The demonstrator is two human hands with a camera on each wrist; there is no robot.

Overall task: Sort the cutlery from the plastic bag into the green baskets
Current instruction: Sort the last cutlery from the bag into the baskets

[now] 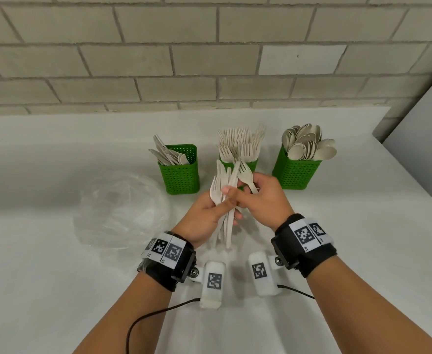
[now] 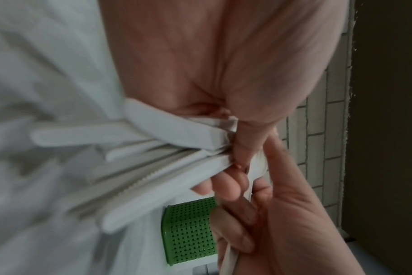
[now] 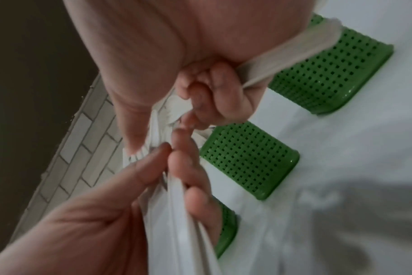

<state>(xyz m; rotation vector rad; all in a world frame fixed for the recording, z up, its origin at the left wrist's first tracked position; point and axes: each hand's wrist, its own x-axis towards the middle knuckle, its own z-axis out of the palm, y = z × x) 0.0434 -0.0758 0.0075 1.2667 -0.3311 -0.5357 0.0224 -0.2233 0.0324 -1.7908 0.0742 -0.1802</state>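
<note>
Item: mixed cutlery bundle (image 1: 224,200), centre frame, long axis upright, gripped by left hand (image 1: 204,215). Right hand (image 1: 263,198) pinches one fork (image 1: 247,177) drawn from it, tines up; fork basket (image 1: 250,166) directly behind, nearest this hand. Knife basket (image 1: 180,176) left, spoon basket (image 1: 295,172) right, plastic bag (image 1: 120,210) left on bench (image 1: 363,213). No legible writing; wristbands carry coded markers only.
</note>
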